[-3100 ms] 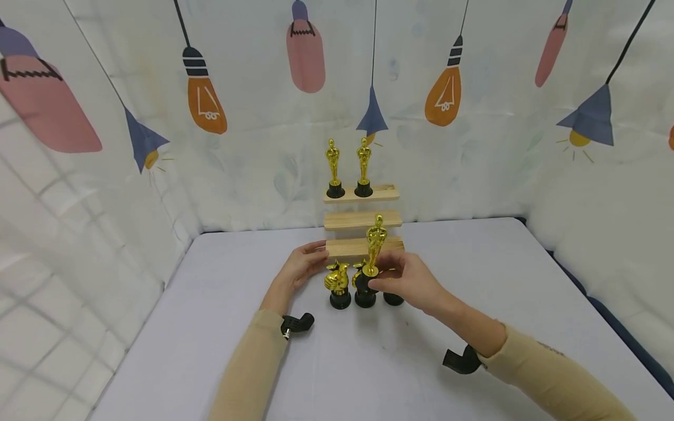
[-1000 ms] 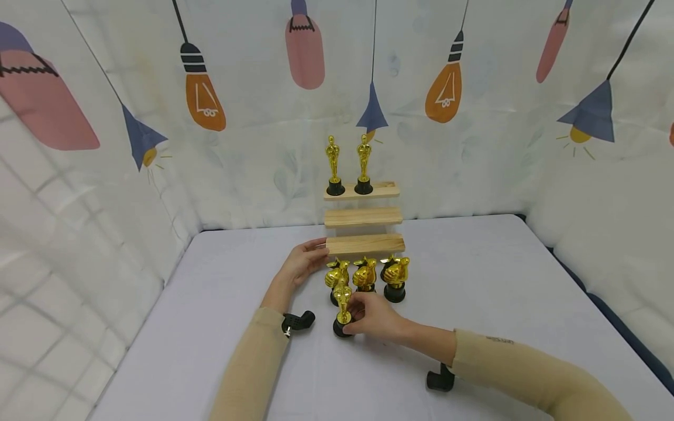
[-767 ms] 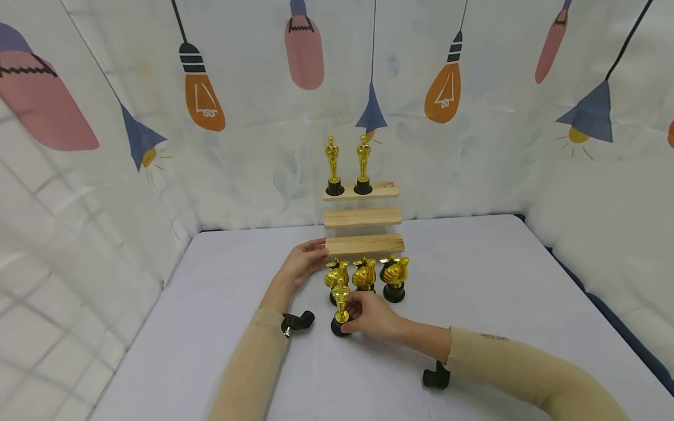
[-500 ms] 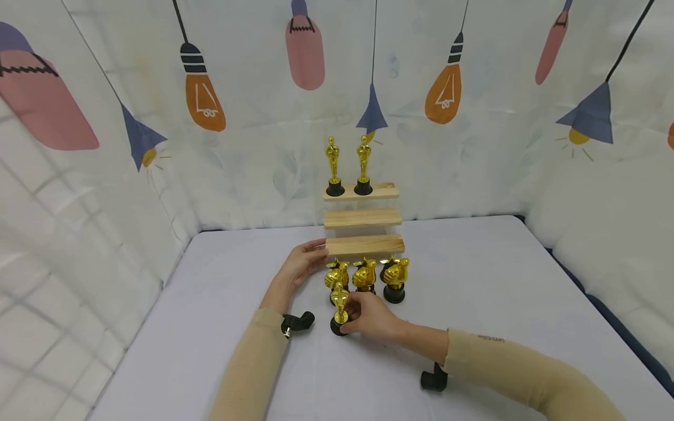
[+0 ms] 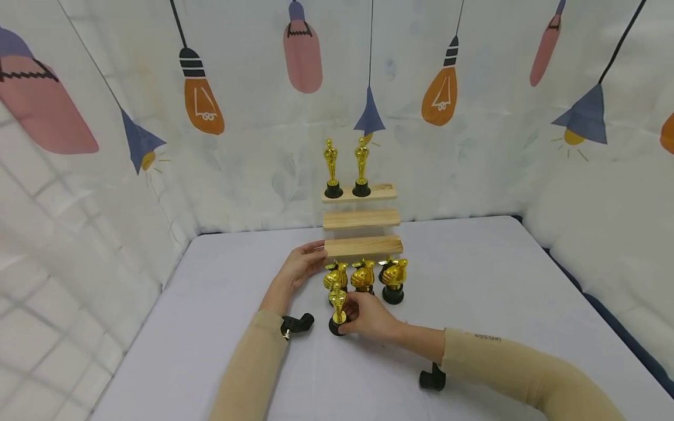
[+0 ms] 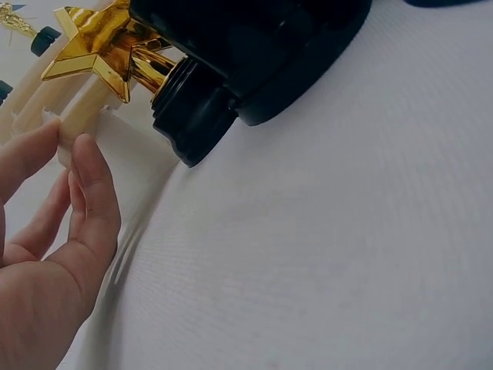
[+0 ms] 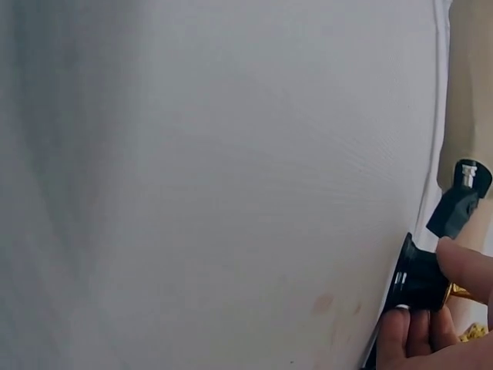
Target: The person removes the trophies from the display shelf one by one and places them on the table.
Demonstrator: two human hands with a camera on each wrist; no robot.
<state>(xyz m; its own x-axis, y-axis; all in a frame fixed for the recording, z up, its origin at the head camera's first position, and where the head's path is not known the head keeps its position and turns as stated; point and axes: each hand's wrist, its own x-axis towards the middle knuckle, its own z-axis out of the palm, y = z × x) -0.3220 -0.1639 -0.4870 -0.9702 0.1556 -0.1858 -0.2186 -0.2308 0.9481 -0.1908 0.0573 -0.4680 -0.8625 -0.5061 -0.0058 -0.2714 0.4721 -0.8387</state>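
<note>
My right hand (image 5: 371,316) grips a gold figure statuette (image 5: 338,301) low down, by its round black base. It stands upright at the tabletop in front of the leftmost small trophy. In the right wrist view the thumb and fingers pinch the black base (image 7: 420,277), which meets the white cloth. My left hand (image 5: 300,266) holds the left end of the lowest wooden shelf (image 5: 363,245) between thumb and fingers. Three gold thumbs-up trophies (image 5: 393,273) on black bases stand before that shelf, with star shapes partly hidden behind. In the left wrist view a gold star trophy (image 6: 100,50) stands near the shelf end.
Two matching gold statuettes, left (image 5: 330,166) and right (image 5: 361,166), stand on the top shelf (image 5: 387,192). Below it is the middle wooden shelf (image 5: 361,220). White cloth covers the table (image 5: 474,280). A patterned fabric wall (image 5: 253,175) rises behind.
My right hand has brought the statuette down and leftward from before the lowest shelf to the tabletop, then barely moved it left. My left hand has stayed on the shelf end.
</note>
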